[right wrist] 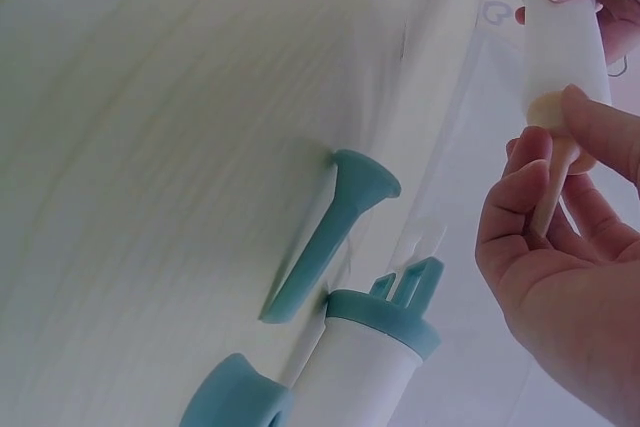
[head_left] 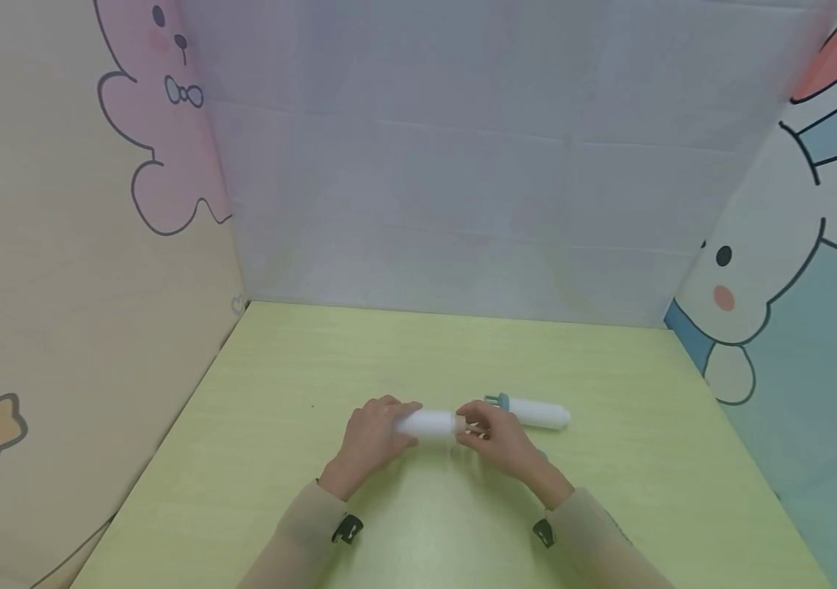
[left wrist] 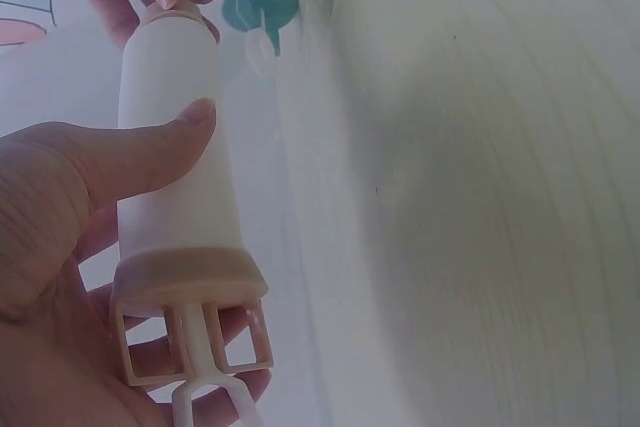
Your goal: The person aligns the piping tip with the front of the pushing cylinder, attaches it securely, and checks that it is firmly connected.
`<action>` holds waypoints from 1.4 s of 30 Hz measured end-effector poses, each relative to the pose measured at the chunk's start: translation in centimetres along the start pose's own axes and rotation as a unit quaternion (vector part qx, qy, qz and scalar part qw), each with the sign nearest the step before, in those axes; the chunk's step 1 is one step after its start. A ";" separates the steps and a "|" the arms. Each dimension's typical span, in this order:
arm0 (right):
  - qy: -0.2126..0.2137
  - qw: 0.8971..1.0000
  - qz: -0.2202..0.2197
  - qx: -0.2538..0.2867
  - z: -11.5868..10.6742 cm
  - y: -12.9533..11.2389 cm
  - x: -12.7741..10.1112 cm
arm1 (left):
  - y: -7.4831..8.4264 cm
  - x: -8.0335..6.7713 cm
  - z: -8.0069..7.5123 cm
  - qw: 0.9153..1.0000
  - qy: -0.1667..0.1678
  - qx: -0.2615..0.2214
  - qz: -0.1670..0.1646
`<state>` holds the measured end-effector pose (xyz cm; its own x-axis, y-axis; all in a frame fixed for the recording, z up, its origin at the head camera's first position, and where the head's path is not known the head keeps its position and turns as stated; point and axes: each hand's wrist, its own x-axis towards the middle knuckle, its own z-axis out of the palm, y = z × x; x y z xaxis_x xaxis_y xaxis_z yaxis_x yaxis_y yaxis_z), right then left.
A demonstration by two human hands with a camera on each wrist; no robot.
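My left hand (head_left: pixel 377 433) grips a white syringe-like tube (head_left: pixel 427 423) with a beige collar and plunger (left wrist: pixel 190 332); my thumb lies across its barrel (left wrist: pixel 170 147). At the other end, my right hand (head_left: pixel 492 438) pinches the tube's beige nozzle tip (right wrist: pixel 556 152) between thumb and fingers. The tube is held level just above the green table (head_left: pixel 609 491). Behind my right hand a second white tube (head_left: pixel 536 411) with a teal collar (right wrist: pixel 385 312) lies on the table.
In the right wrist view a loose teal nozzle (right wrist: pixel 330 232) and another teal piece (right wrist: pixel 235 397) lie on the table beside the second tube. Cartoon-printed panels (head_left: pixel 57 286) wall in the left, back and right sides.
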<state>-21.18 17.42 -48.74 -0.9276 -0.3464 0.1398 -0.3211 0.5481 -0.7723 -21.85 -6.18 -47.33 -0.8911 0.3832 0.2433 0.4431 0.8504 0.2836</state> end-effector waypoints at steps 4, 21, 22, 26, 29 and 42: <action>0.000 1.000 0.002 0.001 0.0 -0.1 0.0 | -0.1 0.1 0.1 1.000 0.001 -0.003 0.004; 0.000 1.000 0.005 0.002 0.0 0.1 0.1 | -0.2 0.3 -0.1 1.000 0.003 -0.003 0.017; -0.001 1.000 0.006 0.003 0.0 0.1 0.1 | -0.2 0.3 -0.2 1.000 0.004 -0.001 0.018; -0.004 1.000 0.009 -0.002 0.0 0.3 0.2 | -0.2 0.4 -0.2 1.000 0.008 0.002 0.022; -0.007 1.000 0.005 -0.010 0.0 0.4 0.2 | -0.2 0.4 -0.1 1.000 0.009 0.004 0.022; -0.046 0.998 0.038 -0.005 -0.4 0.2 0.3 | 0.0 0.4 -0.3 0.999 0.012 0.008 0.033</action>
<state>-21.62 17.68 -48.60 -0.9281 -0.3714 0.0244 -0.2535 0.5828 -0.7721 -22.21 -6.10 -46.96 -0.8575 0.4291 0.2838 0.4983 0.8299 0.2511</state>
